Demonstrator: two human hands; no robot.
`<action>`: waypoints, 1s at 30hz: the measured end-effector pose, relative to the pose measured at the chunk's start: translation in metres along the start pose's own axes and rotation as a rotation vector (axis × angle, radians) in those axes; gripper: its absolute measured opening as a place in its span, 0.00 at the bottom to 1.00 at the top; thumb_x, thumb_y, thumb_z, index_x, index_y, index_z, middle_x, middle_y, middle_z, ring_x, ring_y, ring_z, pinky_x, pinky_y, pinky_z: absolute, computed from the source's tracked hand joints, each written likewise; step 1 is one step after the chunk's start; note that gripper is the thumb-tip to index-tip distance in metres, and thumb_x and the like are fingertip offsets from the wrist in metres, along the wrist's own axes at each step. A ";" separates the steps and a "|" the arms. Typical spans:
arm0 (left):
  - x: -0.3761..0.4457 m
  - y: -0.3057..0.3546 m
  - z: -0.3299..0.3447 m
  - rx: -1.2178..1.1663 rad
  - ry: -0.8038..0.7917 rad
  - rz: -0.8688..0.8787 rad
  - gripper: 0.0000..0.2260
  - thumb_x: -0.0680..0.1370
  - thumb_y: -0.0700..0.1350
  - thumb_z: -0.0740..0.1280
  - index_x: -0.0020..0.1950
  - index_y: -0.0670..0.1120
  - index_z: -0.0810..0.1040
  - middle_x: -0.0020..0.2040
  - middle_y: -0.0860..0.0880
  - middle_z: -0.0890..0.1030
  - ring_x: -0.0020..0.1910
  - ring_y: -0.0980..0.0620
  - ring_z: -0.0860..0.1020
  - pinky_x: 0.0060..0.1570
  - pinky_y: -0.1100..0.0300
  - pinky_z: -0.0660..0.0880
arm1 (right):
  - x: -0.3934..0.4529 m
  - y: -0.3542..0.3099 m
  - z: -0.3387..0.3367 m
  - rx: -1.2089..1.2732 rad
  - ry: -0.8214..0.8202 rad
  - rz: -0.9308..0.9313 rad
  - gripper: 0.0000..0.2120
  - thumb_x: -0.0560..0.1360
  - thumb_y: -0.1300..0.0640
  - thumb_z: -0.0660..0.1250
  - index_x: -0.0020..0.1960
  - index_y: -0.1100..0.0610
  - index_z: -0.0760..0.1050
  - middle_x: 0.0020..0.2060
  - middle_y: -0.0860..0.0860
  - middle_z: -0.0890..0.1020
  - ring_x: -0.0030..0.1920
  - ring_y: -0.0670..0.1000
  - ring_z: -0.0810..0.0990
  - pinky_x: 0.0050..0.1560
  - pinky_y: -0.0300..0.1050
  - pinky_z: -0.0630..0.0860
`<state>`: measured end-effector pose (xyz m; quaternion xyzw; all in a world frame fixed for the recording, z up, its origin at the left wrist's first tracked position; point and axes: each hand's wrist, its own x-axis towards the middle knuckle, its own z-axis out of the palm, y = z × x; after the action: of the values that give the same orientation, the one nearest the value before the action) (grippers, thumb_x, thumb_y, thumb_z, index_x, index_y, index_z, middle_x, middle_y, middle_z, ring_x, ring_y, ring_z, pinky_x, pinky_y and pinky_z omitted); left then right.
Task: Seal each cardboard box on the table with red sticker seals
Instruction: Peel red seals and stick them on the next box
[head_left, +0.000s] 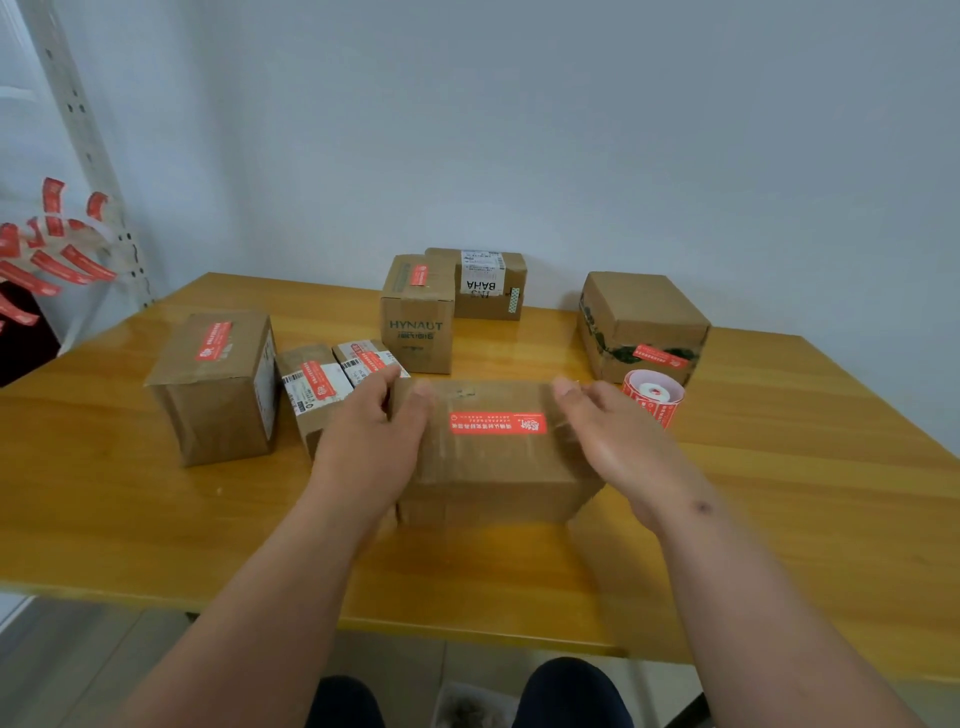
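Head view looks down on a yellow wooden table (779, 519) against a pale wall (571, 130), with a perforated metal post (78, 119) at the left beside a cluster of loose red strips (52, 254). Nearest the person lies the middle box (493, 457), a red seal (497, 423) stuck flat along its top. The left box (213, 384), also sealed, stands well apart from it at the table's left. Farther back stand the HYNAUT box (417, 317), sealed on top, the labelled box (488, 283) just behind it, and the right box (641, 325) with a seal on its front face. Two small boxes (337, 384), each sealed, sit between the left box and the middle one. Both hands frame the middle box: the left hand (374, 431) grips its left end, fingers curled over the far edge; the right hand (608, 431) is spread with straight fingers at the right end, blurred, contact unclear. A seal roll (653, 397) stands just behind the right hand.
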<state>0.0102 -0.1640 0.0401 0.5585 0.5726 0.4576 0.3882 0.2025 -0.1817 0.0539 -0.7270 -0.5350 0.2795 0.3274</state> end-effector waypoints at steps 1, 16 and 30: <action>-0.001 0.003 -0.003 -0.149 0.048 -0.016 0.11 0.81 0.54 0.61 0.60 0.53 0.77 0.53 0.54 0.79 0.49 0.55 0.75 0.45 0.56 0.74 | -0.001 -0.002 -0.004 0.143 0.040 0.002 0.21 0.78 0.34 0.52 0.54 0.50 0.71 0.50 0.48 0.75 0.53 0.52 0.74 0.58 0.53 0.71; -0.009 -0.007 -0.014 -0.557 0.027 -0.185 0.16 0.80 0.55 0.62 0.50 0.43 0.80 0.47 0.46 0.85 0.50 0.46 0.83 0.54 0.48 0.79 | -0.021 -0.002 -0.005 0.269 0.123 -0.026 0.25 0.80 0.36 0.46 0.61 0.50 0.73 0.53 0.50 0.75 0.57 0.53 0.71 0.59 0.52 0.65; -0.025 0.011 -0.015 -0.257 -0.151 0.284 0.17 0.80 0.36 0.62 0.57 0.57 0.80 0.53 0.60 0.82 0.52 0.62 0.80 0.44 0.64 0.79 | -0.018 0.013 0.001 0.240 0.039 0.071 0.23 0.77 0.36 0.60 0.62 0.50 0.73 0.56 0.49 0.80 0.56 0.53 0.78 0.62 0.58 0.74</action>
<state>0.0009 -0.1912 0.0532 0.6124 0.3944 0.5336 0.4298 0.2042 -0.2011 0.0442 -0.7062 -0.4653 0.3388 0.4124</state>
